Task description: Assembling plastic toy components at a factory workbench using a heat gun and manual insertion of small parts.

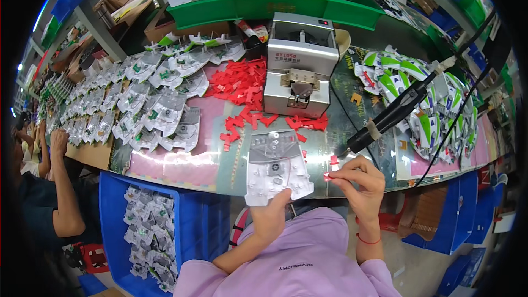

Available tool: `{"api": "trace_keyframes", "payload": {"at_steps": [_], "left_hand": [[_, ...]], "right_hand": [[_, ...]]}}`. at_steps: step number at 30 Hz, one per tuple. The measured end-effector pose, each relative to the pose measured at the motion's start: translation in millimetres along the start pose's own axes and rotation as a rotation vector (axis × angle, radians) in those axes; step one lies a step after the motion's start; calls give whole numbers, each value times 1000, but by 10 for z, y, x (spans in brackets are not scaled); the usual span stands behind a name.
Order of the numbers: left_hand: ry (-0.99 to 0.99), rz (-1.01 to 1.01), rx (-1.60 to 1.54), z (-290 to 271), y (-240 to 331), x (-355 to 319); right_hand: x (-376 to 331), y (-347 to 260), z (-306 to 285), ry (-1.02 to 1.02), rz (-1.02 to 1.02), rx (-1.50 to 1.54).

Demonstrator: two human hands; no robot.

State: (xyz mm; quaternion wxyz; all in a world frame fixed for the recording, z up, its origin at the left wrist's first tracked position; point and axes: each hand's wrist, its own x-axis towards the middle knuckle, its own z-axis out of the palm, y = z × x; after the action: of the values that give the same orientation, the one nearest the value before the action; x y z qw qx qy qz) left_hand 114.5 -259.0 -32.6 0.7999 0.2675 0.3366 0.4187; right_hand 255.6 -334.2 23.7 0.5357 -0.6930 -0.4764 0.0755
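Observation:
My left hand (270, 217) grips the near edge of a white and grey plastic housing (278, 160), thumb on top and the other fingers hidden underneath. Screw posts and small holes show on the housing's upturned inner side. To the right of it, my right hand (362, 186) pinches a small red plastic piece (328, 176) between thumb and fingertips, just above the table edge. Another small red piece (334, 160) is just beyond those fingertips. A black electric screwdriver (388, 114) slants in above my right hand, touched by neither hand.
Behind the housing stands a silver screw feeder (301, 58), beside a heap of red pieces (242, 85). Grey-white housings (165, 107) cover the left side; green-and-white shells (423, 121) pile up right. A blue crate (190, 209) stands below left. A co-worker's arm (65, 198) is far left.

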Motion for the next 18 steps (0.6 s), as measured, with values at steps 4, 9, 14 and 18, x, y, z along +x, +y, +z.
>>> {"api": "trace_keyframes", "payload": {"at_steps": [4, 9, 14, 18], "left_hand": [[-4, 61, 64, 3, -39, -49], [-30, 82, 111, 5, -50, -82], [-46, 89, 139, -4, -35, -120], [-70, 77, 104, 9, -25, -137]], "right_hand": [[-16, -121, 91, -26, -233, -47], [-17, -252, 195, -87, -394, -181], [-22, -294, 233, -111, -456, -292], [-18, -278, 263, -115, -447, -309]]}}
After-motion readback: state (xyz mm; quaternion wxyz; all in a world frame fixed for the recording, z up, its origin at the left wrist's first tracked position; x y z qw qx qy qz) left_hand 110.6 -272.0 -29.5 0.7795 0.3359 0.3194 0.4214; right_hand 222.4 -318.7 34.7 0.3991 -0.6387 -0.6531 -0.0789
